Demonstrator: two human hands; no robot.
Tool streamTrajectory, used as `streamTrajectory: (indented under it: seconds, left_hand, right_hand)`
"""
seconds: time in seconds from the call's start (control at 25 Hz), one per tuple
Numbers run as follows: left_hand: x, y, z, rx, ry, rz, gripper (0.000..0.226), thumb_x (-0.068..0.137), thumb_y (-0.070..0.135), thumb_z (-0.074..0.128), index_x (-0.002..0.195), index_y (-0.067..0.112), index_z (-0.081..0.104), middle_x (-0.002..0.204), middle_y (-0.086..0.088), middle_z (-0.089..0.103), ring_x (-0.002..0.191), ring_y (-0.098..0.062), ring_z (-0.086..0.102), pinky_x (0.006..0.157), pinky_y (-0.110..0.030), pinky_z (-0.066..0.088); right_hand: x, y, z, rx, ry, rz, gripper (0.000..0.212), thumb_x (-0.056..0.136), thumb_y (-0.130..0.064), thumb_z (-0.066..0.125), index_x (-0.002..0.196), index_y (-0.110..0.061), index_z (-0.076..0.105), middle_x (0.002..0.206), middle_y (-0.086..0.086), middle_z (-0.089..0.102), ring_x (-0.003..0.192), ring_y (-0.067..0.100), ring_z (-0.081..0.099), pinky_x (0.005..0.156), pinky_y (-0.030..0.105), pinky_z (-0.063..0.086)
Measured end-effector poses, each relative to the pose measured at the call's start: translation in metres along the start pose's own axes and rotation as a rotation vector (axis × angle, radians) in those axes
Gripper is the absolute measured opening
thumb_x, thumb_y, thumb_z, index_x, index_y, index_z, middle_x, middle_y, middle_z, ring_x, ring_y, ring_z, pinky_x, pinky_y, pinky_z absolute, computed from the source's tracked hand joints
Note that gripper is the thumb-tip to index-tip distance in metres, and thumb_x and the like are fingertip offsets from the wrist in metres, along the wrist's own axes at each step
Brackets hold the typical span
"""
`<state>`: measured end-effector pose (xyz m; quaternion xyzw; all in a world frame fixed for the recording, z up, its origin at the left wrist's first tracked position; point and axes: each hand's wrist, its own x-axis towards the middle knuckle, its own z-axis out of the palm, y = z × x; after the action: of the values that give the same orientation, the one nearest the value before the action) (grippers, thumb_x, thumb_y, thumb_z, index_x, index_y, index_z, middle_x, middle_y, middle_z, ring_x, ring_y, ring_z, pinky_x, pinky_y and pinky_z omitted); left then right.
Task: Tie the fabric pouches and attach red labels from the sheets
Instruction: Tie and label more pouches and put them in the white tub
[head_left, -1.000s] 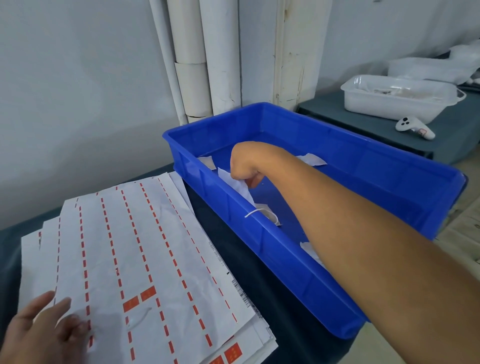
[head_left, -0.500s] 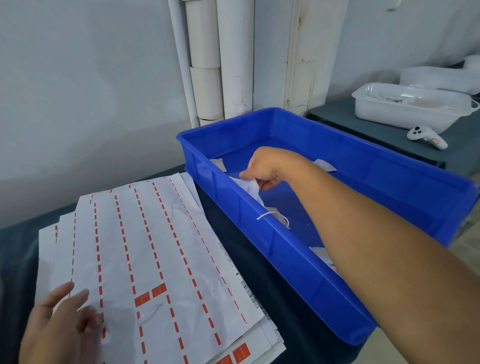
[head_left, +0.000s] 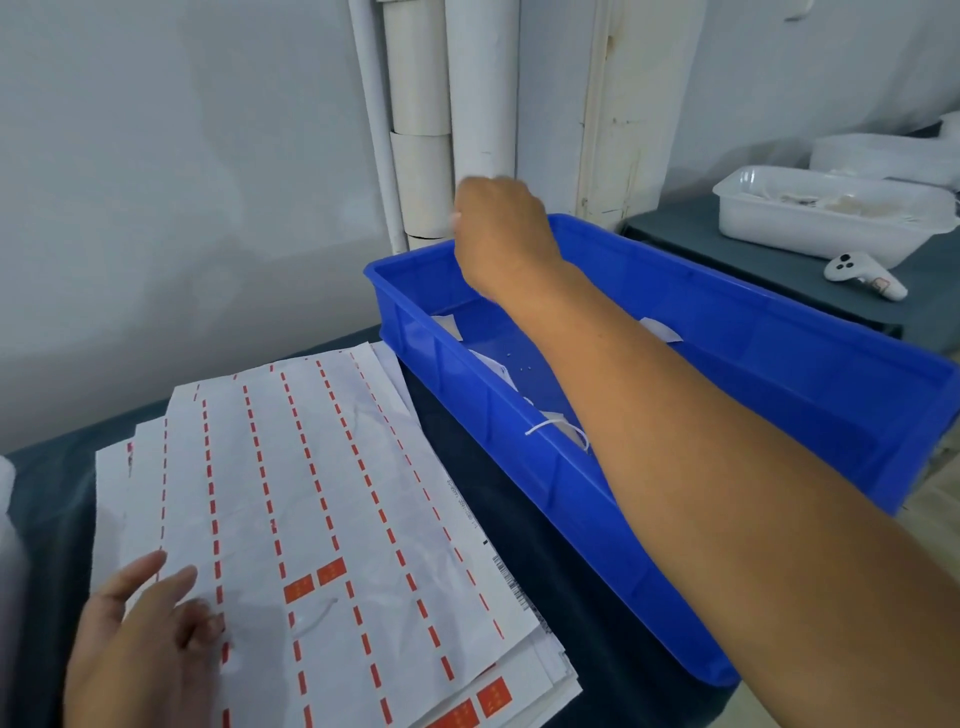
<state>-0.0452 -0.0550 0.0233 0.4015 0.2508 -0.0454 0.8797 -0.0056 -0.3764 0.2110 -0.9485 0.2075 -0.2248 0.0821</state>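
Right hand (head_left: 498, 234) hangs over the bin (head_left: 779, 332); I cannot tell what its bent fingers hold. Left hand (head_left: 140, 639) lies flat, pinning the sheets (head_left: 322, 499). Reach low and grab 1 pouch (head_left: 563, 427).

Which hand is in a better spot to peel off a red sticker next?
The left hand. It rests flat on the label sheets, beside the two red labels. The right hand is raised over the blue bin, far from the sheets.
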Motion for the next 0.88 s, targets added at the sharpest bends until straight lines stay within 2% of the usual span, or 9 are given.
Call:
streamTrajectory:
  seconds: [0.08, 0.12, 0.2, 0.28, 0.4, 0.52, 0.68, 0.76, 0.88]
  left_hand:
    - [0.006, 0.015, -0.006, 0.018, -0.028, -0.003, 0.041, 0.101, -0.006, 0.054, 0.126, 0.026, 0.051, 0.128, -0.024, 0.064, 0.095, 0.003, 0.062, 0.084, -0.023, 0.051]
    - [0.005, 0.015, -0.005, -0.018, 0.068, 0.02, 0.043, 0.1, -0.002, 0.057, 0.125, 0.033, 0.053, 0.119, -0.014, 0.067, 0.09, -0.005, 0.064, 0.078, -0.026, 0.053]
    - [-0.008, 0.009, -0.004, 0.141, 0.05, 0.133, 0.038, 0.099, 0.011, 0.065, 0.119, 0.042, 0.055, 0.103, 0.0, 0.066, 0.084, -0.014, 0.064, 0.073, -0.03, 0.052]
    - [-0.017, 0.006, -0.002, 0.431, -0.058, 0.402, 0.036, 0.099, 0.013, 0.064, 0.11, 0.047, 0.056, 0.101, 0.001, 0.067, 0.08, -0.013, 0.068, 0.073, -0.033, 0.052]
    - [-0.024, 0.009, -0.01, 0.526, -0.129, 0.607, 0.038, 0.099, 0.011, 0.063, 0.112, 0.047, 0.055, 0.109, 0.005, 0.068, 0.087, -0.007, 0.071, 0.077, -0.034, 0.052]
    - [-0.024, 0.016, -0.014, 0.489, -0.131, 0.679, 0.041, 0.096, 0.014, 0.067, 0.12, 0.045, 0.054, 0.122, 0.012, 0.065, 0.111, -0.004, 0.065, 0.086, -0.024, 0.054]
    - [-0.023, 0.018, -0.023, 0.652, -0.141, 0.762, 0.062, 0.083, 0.017, 0.073, 0.134, 0.044, 0.048, 0.131, 0.025, 0.059, 0.121, 0.006, 0.056, 0.09, -0.008, 0.05]
    - [-0.023, 0.017, -0.021, 0.767, -0.177, 0.735, 0.065, 0.087, 0.012, 0.074, 0.133, 0.049, 0.047, 0.125, 0.029, 0.06, 0.117, 0.006, 0.059, 0.085, -0.008, 0.052]
    - [-0.023, 0.013, -0.019, 0.835, -0.233, 0.694, 0.034, 0.094, 0.041, 0.068, 0.124, 0.049, 0.053, 0.103, 0.028, 0.066, 0.092, 0.003, 0.066, 0.066, -0.011, 0.054]
  right_hand:
    - [-0.008, -0.031, -0.016, 0.116, 0.145, -0.144, 0.018, 0.091, 0.005, 0.05, 0.087, -0.012, 0.053, 0.089, 0.003, 0.056, 0.084, 0.024, 0.056, 0.059, 0.029, 0.038]
    - [-0.01, -0.044, -0.019, 0.21, 0.168, -0.183, 0.017, 0.095, -0.003, 0.051, 0.103, -0.014, 0.059, 0.097, 0.002, 0.06, 0.089, 0.024, 0.058, 0.067, 0.03, 0.042]
    - [-0.017, -0.067, -0.021, 0.419, 0.114, -0.22, 0.024, 0.097, -0.019, 0.059, 0.121, -0.02, 0.06, 0.102, -0.003, 0.063, 0.091, 0.019, 0.06, 0.074, 0.029, 0.046]
    - [-0.031, -0.091, -0.014, 0.608, -0.037, -0.252, 0.025, 0.094, -0.024, 0.067, 0.119, -0.021, 0.063, 0.102, -0.006, 0.065, 0.091, 0.015, 0.062, 0.077, 0.026, 0.049]
    - [-0.065, -0.117, 0.022, 0.87, -0.211, -0.277, 0.016, 0.096, -0.016, 0.067, 0.112, -0.019, 0.067, 0.093, -0.006, 0.068, 0.084, 0.013, 0.063, 0.078, 0.027, 0.051]
    - [-0.11, -0.135, 0.064, 0.994, -0.304, -0.369, 0.019, 0.1, -0.016, 0.063, 0.117, -0.023, 0.067, 0.1, -0.009, 0.072, 0.084, 0.007, 0.066, 0.081, 0.027, 0.054]
    - [-0.149, -0.14, 0.103, 1.015, -0.465, -0.457, 0.021, 0.099, -0.028, 0.066, 0.119, -0.035, 0.066, 0.092, -0.015, 0.072, 0.087, 0.006, 0.069, 0.074, 0.015, 0.052]
    - [-0.16, -0.14, 0.115, 1.045, -0.513, -0.439, 0.021, 0.098, -0.032, 0.068, 0.118, -0.036, 0.066, 0.091, -0.017, 0.072, 0.087, 0.006, 0.07, 0.073, 0.014, 0.053]
    - [-0.17, -0.134, 0.13, 1.096, -0.552, -0.381, 0.019, 0.099, -0.033, 0.067, 0.118, -0.037, 0.067, 0.091, -0.017, 0.072, 0.091, 0.009, 0.071, 0.078, 0.02, 0.058]
